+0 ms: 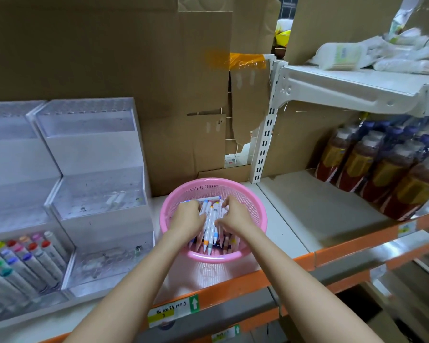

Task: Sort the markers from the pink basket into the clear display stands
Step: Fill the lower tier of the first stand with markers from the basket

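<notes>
A round pink basket (248, 199) stands at the front of the shelf and holds a heap of white markers (209, 220) with coloured caps. Both my hands are inside it. My left hand (187, 217) closes its fingers round a bunch of markers on the left side of the heap. On the right side, my right hand (234, 216) grips the same bunch with fingers curled down over it. Two clear stepped display stands sit to the left: the nearer stand (94, 179) holds no markers, and the far-left stand (15, 169) has several markers (22, 258) in its front tier.
Cardboard sheets (109, 58) line the back of the shelf. A white slotted upright (265, 134) divides the bays. Wrapped bottles (382, 167) stand at the right, and bagged goods (372, 53) lie on the upper shelf. The orange shelf edge (233, 290) carries price labels.
</notes>
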A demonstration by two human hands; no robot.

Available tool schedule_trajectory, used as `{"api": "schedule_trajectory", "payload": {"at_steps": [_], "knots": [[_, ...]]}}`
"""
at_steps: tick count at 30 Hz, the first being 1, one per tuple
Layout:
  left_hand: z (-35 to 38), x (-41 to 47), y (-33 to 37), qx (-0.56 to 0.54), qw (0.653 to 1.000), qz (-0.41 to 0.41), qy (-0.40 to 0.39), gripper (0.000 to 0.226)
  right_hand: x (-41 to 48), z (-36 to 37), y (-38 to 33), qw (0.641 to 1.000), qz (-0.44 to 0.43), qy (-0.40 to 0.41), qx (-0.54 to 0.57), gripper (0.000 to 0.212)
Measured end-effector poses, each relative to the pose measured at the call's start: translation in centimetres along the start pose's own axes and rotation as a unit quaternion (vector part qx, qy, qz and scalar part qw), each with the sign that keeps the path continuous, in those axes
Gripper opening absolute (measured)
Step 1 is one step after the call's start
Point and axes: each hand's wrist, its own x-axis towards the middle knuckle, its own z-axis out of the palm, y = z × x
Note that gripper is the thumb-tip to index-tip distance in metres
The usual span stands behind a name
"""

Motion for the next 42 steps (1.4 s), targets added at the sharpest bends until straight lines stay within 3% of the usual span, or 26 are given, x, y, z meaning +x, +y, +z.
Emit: {"api": "schedule_trajectory", "payload": {"at_steps": [5,10,20,34,42], "knots": [[-0.5,-0.5,-0.2,-0.073,0.992,0.07,0.074,0.037,-0.4,-0.2,-0.2,0.997,-0.056,0.026,0.055,0.068],[-2.1,-1.5,0.0,-0.12,0.97,0.145,0.151,0.043,-1.9,-0.6,-1.4,0.984,-0.132,0.073,0.093,0.057],[-8.7,-5.6,-1.6,-0.158,0.94,0.171,0.249,0.039,-5.9,0.6,-8.4,0.94,-0.243,0.15,0.186,0.054],[-17.4,-12.8,-12.9,-0.172,0.939,0.147,0.258,0.035,-11.0,9.7,-18.8,0.92,-0.312,0.101,0.215,0.054],[-19.3,-15.0,-17.3,-0.186,0.943,0.161,0.223,0.035,-11.9,14.2,-21.6,0.919,-0.308,0.145,0.197,0.047]]}}
